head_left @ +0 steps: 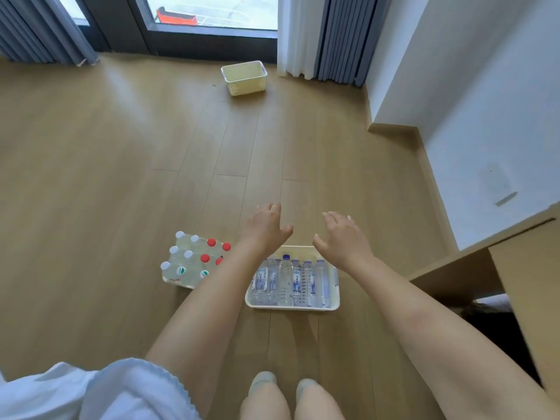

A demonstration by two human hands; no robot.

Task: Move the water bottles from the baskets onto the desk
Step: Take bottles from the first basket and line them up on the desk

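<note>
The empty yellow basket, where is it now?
In the head view the empty yellow basket stands on the wooden floor at the top centre, near the window and the white curtain.

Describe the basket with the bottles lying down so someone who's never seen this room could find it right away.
Start at the wooden desk on the right edge and look left along the floor. Beside it sits a white basket, under the right hand, holding clear blue-labelled bottles lying side by side. The other basket to its left holds upright bottles with white and red caps, and the yellow basket by the window looks empty.
</note>
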